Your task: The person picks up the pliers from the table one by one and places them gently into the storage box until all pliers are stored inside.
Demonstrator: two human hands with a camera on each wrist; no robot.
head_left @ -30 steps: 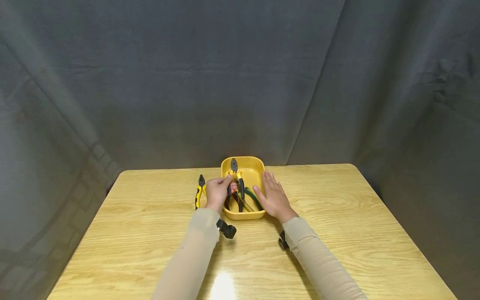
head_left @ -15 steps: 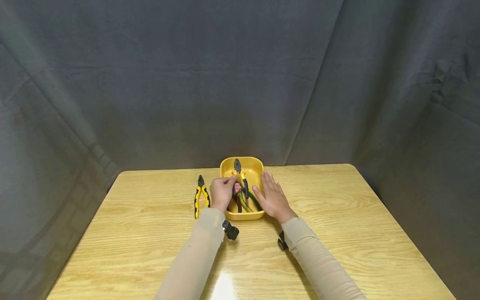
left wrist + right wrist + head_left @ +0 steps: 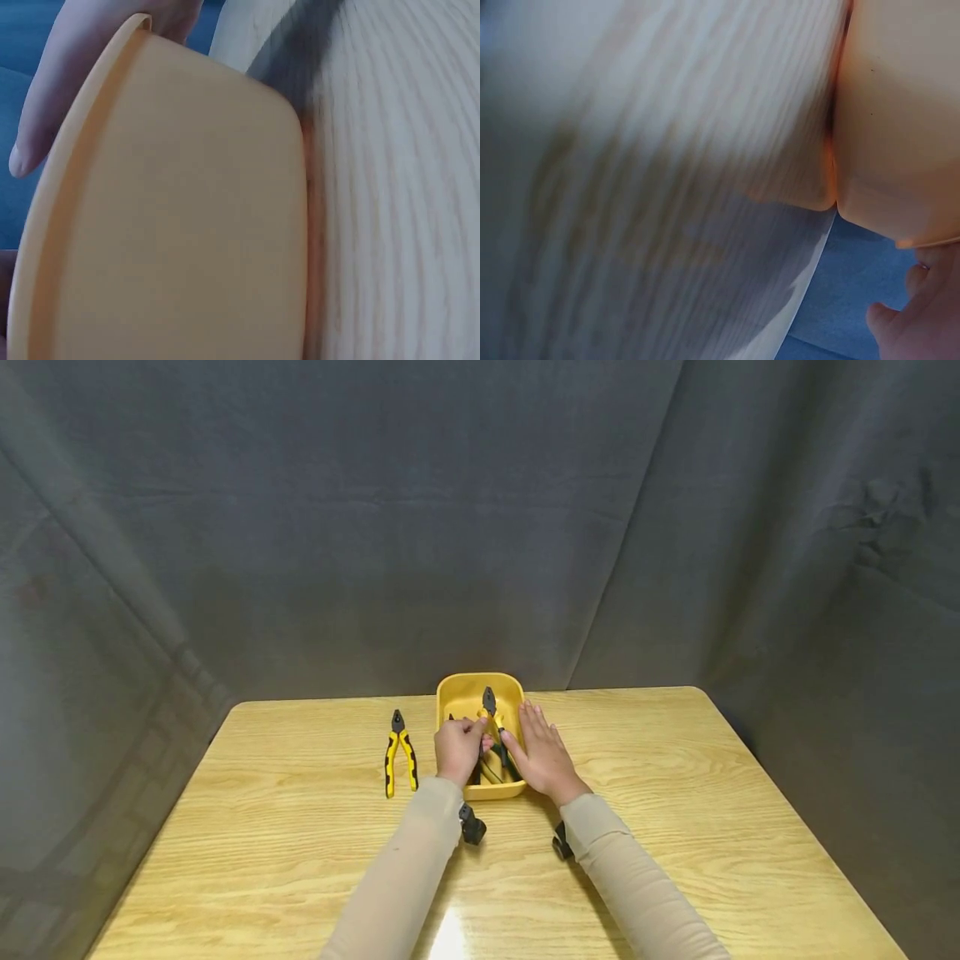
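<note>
Tabletop (image 3: 675,810) flanks bin (image 3: 498,792); left hand (image 3: 459,748) pinches pliers (image 3: 489,700), right hand (image 3: 550,760) at rim (image 3: 480,675).

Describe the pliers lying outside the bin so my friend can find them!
On the wooden table, find the yellow bin near the far edge. Just left of it lie yellow-and-black pliers, dark head pointing away, handles spread like legs. Unlike the held pliers, they rest on the table, untouched.

A yellow, round-cornered plastic tray (image 3: 497,792) is sitting near the back edge of the wood-grain worktop (image 3: 262,835), before a dark grey cloth curtain (image 3: 390,552). Yellow-and-black metal pliers (image 3: 399,732) are lying left of it; curved yellow handles (image 3: 490,774) are resting inside.
</note>
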